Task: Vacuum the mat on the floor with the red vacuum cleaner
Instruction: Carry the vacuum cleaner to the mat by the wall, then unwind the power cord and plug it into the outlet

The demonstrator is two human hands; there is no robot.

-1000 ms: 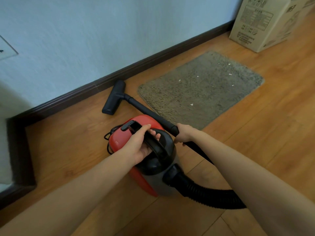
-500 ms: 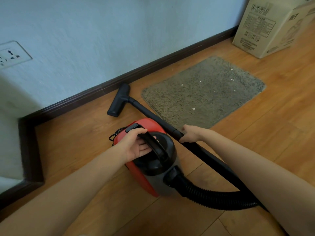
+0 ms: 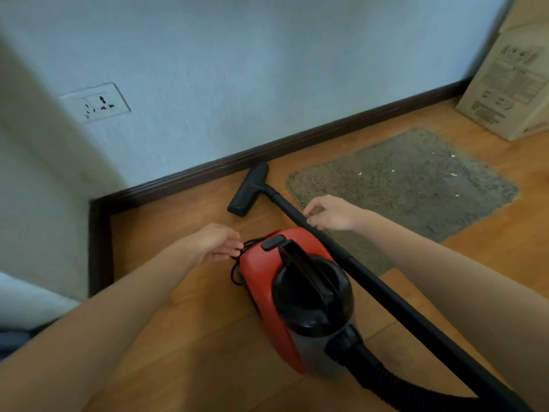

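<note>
1. The mat [image 3: 407, 185] lies flat on the wooden floor [image 3: 184, 337] near the skirting, and pale crumbs [image 3: 453, 174] are scattered over its pile, so we judge that none of it has been vacuumed yet.
2. The red vacuum cleaner [image 3: 285, 295] stands on the floor just beside the mat's near corner, and its black tube [image 3: 383, 288] runs past the mat's edge to the nozzle [image 3: 249, 188], which rests on bare floor next to the mat, not on it.
3. Our left hand [image 3: 212, 243] sits at the back of the machine, its fingers [image 3: 233, 251] curled together and pinching the black power cord [image 3: 237, 270] bundled there.
4. Our right hand [image 3: 328, 214] hovers over the tube with its fingers loosely curled; we cannot tell whether they touch it.
5. The wall socket [image 3: 96, 103] has no plug in it, so we judge the machine has no power.
6. What remains, as we read it: unwind the cord, plug in, switch on, bring the nozzle onto the mat and sweep all of it.
</note>
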